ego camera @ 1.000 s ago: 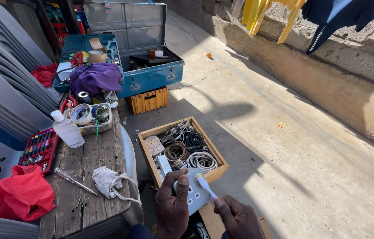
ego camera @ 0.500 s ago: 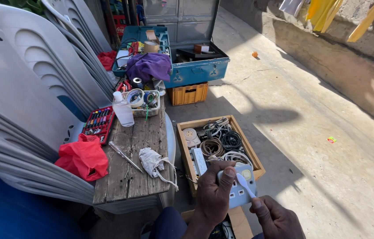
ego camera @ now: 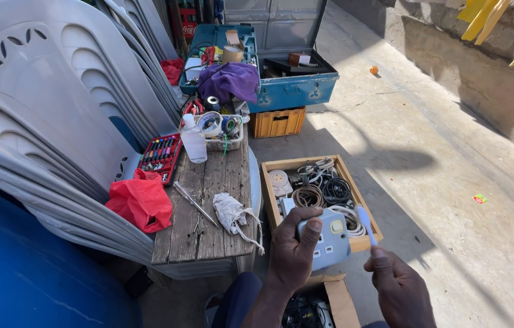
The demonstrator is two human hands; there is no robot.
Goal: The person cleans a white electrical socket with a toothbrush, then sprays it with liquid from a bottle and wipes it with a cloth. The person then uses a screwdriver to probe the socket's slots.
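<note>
A smooth grey rectangular socket plate [ego camera: 328,238] is gripped by the left hand [ego camera: 293,254] above the wooden crate [ego camera: 281,214] of coiled cables; a slim white-handled tool [ego camera: 366,223] is pinched by the right hand [ego camera: 398,289]. A crumpled rag [ego camera: 231,211] lies on the weathered plank surface [ego camera: 205,231].

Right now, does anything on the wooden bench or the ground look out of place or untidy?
Mostly clutter. A crumpled white rag hangs its strings over the wooden bench edge, and small litter lies on the concrete. The socket box in the left hand shows no visible damage.
</note>
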